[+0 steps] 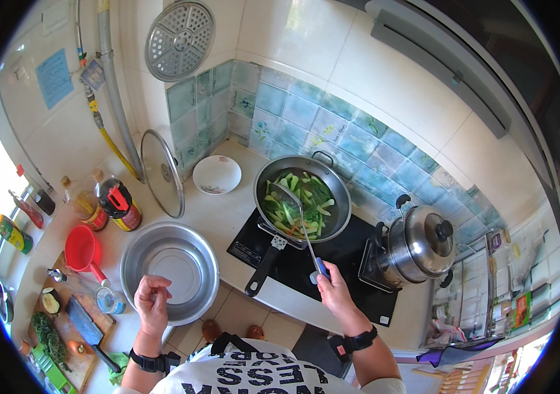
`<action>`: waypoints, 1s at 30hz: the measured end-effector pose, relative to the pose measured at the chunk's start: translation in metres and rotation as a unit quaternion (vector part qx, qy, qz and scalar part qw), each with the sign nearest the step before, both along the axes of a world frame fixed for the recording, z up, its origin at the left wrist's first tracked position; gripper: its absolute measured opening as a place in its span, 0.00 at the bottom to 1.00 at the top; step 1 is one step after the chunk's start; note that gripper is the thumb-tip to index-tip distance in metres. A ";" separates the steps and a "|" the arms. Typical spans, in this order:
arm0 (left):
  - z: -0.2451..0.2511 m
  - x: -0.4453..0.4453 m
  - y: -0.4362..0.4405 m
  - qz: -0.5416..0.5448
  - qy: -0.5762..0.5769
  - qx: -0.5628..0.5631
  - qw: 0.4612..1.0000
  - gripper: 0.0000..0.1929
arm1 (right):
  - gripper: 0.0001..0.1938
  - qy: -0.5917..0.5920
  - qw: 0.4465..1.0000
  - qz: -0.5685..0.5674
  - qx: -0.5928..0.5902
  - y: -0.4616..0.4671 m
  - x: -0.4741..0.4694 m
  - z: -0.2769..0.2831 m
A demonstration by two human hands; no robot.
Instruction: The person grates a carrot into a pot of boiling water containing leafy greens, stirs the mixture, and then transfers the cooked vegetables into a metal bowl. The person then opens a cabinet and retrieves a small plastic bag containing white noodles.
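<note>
My right hand grips the blue-and-grey handle of a long metal cooking utensil. The utensil's broad head rests among chopped leafy greens, with a few orange bits in them. These lie in a steel wok with a black handle, on a black cooktop. My left hand hovers over the near-left part of a large metal basin, fingers loosely curled, with nothing visible in it. No food shows inside the basin.
A lidded steel steamer pot stands right of the wok. A white bowl and a glass lid are left. Further left are sauce bottles, a red dipper and a cutting board with a cleaver.
</note>
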State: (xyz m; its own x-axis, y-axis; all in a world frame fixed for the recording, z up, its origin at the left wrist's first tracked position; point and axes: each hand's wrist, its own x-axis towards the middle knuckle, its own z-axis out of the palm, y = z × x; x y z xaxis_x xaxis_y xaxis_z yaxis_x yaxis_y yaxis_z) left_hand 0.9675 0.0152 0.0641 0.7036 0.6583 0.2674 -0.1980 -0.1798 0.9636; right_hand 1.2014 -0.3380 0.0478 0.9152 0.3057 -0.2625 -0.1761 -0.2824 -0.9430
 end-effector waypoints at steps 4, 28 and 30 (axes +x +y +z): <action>-0.002 -0.011 0.004 0.027 0.009 -0.012 1.000 0.13 | 0.21 0.060 0.994 0.064 0.062 -0.030 -0.019 0.050; -0.003 -0.001 0.002 -0.002 0.009 0.003 1.000 0.12 | 0.21 -0.021 0.999 0.015 -0.023 -0.038 0.005 0.046; -0.005 0.001 0.001 -0.005 0.009 -0.008 1.000 0.13 | 0.20 -0.159 0.979 0.034 -0.126 -0.027 0.024 0.049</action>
